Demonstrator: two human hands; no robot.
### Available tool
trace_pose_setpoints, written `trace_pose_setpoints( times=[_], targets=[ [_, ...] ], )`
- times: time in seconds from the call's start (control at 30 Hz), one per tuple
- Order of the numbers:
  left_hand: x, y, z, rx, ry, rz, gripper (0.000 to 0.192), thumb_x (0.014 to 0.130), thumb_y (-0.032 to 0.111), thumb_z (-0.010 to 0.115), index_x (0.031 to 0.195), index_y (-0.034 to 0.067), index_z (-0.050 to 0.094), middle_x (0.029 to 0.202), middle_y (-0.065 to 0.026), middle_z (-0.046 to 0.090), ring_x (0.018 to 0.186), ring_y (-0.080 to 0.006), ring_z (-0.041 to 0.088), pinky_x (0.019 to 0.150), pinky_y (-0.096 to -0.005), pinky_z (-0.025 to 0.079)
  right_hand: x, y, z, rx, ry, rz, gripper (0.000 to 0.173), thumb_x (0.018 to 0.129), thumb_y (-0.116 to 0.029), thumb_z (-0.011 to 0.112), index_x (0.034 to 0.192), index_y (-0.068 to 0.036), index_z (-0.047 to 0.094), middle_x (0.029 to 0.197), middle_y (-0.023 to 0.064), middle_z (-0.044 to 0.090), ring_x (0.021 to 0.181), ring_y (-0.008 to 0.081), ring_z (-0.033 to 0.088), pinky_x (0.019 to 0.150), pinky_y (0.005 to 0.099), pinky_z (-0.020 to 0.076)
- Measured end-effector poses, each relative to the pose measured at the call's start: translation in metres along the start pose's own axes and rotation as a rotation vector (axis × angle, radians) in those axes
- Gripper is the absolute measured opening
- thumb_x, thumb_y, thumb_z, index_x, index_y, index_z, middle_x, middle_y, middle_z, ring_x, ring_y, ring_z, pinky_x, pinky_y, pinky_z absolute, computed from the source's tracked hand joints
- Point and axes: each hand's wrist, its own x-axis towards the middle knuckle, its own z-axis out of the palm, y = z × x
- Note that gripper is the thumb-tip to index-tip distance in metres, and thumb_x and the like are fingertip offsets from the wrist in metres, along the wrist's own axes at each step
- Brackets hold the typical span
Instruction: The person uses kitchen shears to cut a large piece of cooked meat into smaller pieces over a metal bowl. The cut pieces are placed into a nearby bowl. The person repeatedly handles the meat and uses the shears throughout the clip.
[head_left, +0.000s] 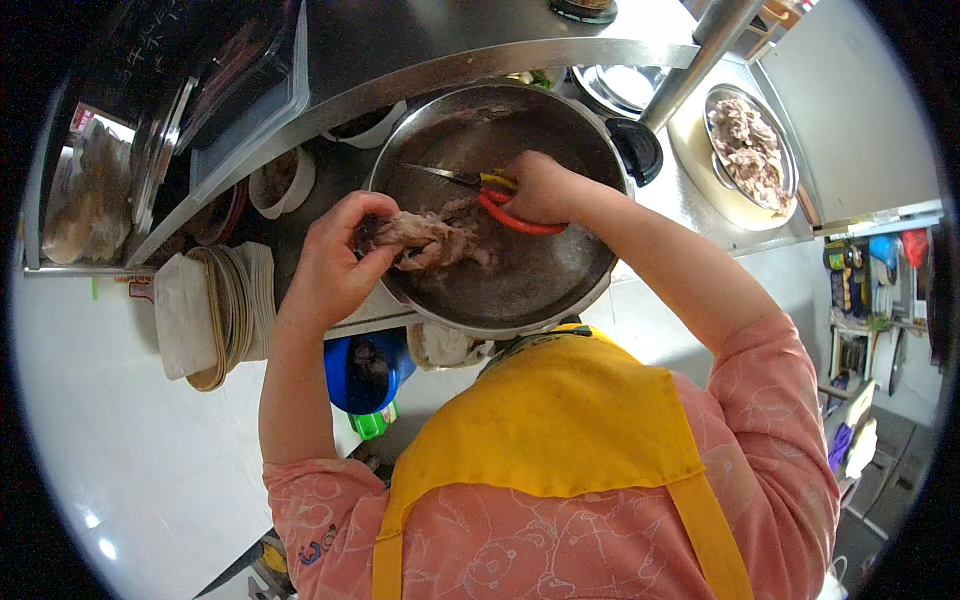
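Note:
My left hand (341, 259) grips one end of a piece of pale, stringy meat (431, 244) over the near left part of a large steel pot (555, 259). My right hand (544, 184) holds scissors with red and yellow handles (517, 217) above the pot, to the right of the meat. Their blades point left, behind the meat, and do not appear to touch it; whether they are fully closed is hard to tell. The pot's bottom looks dark and wet. Part of the meat's held end is hidden by my fingers.
An oval tray of meat pieces (746, 154) rests at the right. A steel shelf edge (480, 64) crosses beyond the pot, whose black handle (636, 150) juts right. White bowls (281, 184) stand left. Stacked boards (225, 311) hang near the left counter edge, and a blue bin (386, 367) is below.

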Motion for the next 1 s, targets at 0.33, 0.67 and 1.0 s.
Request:
trace_pose_setpoints(
  times=[0.33, 0.67, 1.0],
  targets=[
    [0.008, 0.019, -0.046, -0.346, 0.138, 0.115, 0.034, 0.083, -0.007, 0.066, 0.115, 0.001, 0.055, 0.116, -0.0102, 0.061, 0.105, -0.0168, 0.060, 0.096, -0.0316, 0.047, -0.003, 0.012, 0.003, -0.101, 0.095, -0.005, 0.043, 0.079, -0.030, 0.076, 0.106, 0.003, 0.071, 0.098, 0.0255, 0.070, 0.094, 0.0361, 0.069, 0.081, 0.0409, 0.0561],
    [0.051, 0.057, -0.038, -0.479, 0.126, 0.120, 0.033, 0.085, -0.006, 0.067, 0.116, 0.002, 0.057, 0.112, -0.0074, 0.064, 0.096, -0.0114, 0.062, 0.077, -0.0240, 0.051, -0.088, 0.000, -0.024, -0.478, 0.409, -0.196, 0.021, 0.080, -0.013, 0.071, 0.097, 0.001, 0.069, 0.088, 0.0175, 0.071, 0.082, 0.0292, 0.071, 0.071, 0.0366, 0.0575],
    [0.134, 0.154, 0.036, -0.504, 0.026, 0.231, 0.031, 0.085, -0.005, 0.067, 0.114, 0.001, 0.056, 0.104, -0.0069, 0.064, 0.090, -0.0109, 0.062, 0.075, -0.0226, 0.050, -0.160, 0.061, -0.033, -0.629, 0.782, -0.437, 0.019, 0.073, -0.014, 0.066, 0.088, -0.001, 0.066, 0.081, 0.0101, 0.064, 0.074, 0.0261, 0.065, 0.060, 0.0354, 0.0524]
  ],
)
